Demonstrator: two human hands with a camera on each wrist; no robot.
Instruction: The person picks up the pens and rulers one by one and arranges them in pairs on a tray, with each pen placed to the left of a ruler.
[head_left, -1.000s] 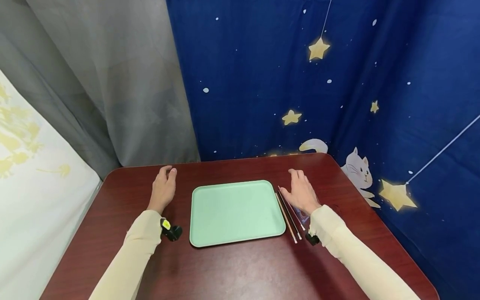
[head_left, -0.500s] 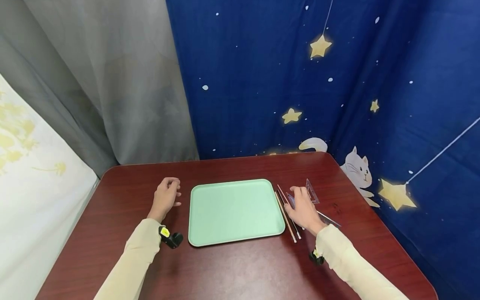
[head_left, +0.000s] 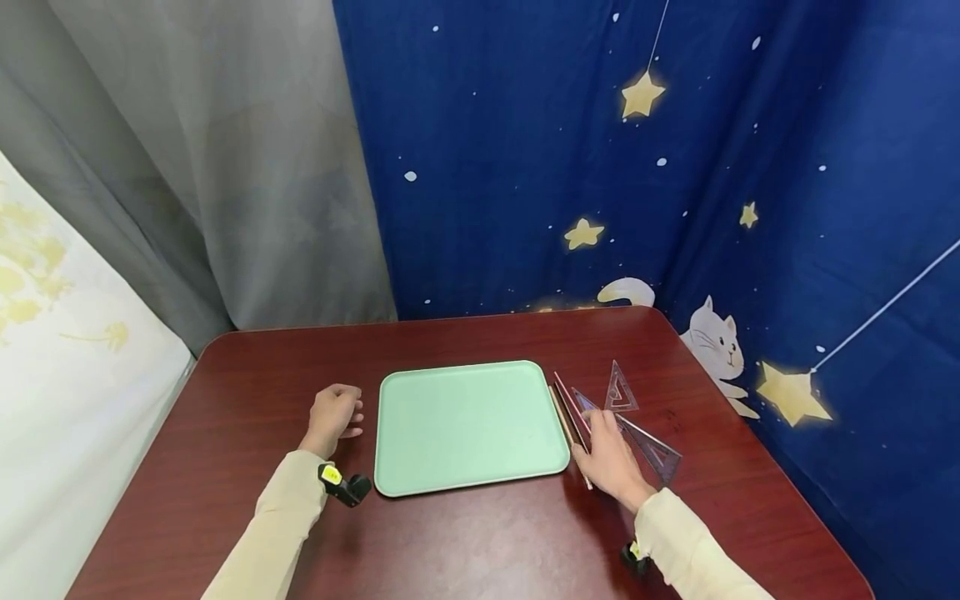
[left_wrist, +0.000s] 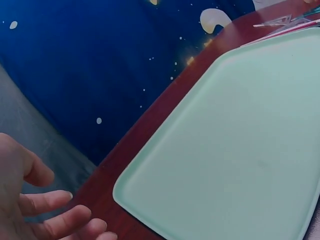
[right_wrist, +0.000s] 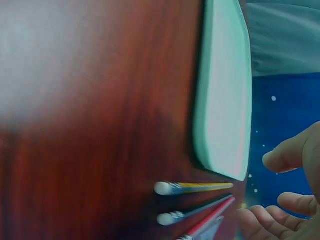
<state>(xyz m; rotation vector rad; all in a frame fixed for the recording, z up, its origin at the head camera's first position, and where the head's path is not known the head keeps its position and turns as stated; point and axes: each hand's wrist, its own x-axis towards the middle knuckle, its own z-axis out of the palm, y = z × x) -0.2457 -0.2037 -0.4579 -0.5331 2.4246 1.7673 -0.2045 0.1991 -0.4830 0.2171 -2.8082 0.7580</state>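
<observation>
My right hand hovers low over pencils and clear drawing triangles, fingers pointing away and slightly bent. In the right wrist view its thumb stands apart from the fingers, with nothing between them. Three eraser-tipped pencils lie side by side: a yellow one, a dark one and a red one. Partly under the hand in the head view is a long clear triangle; a smaller clear triangle lies beyond it. My left hand is left of the tray, fingers loosely curled, holding nothing.
A pale green tray with a raised rim lies mid-table, between my hands, its right edge beside the pencils. The dark red wooden table ends at grey and blue star-patterned curtains.
My right hand has drawn back toward me, uncovering the clear triangles. The left hand has also come slightly nearer and its fingers have curled more.
</observation>
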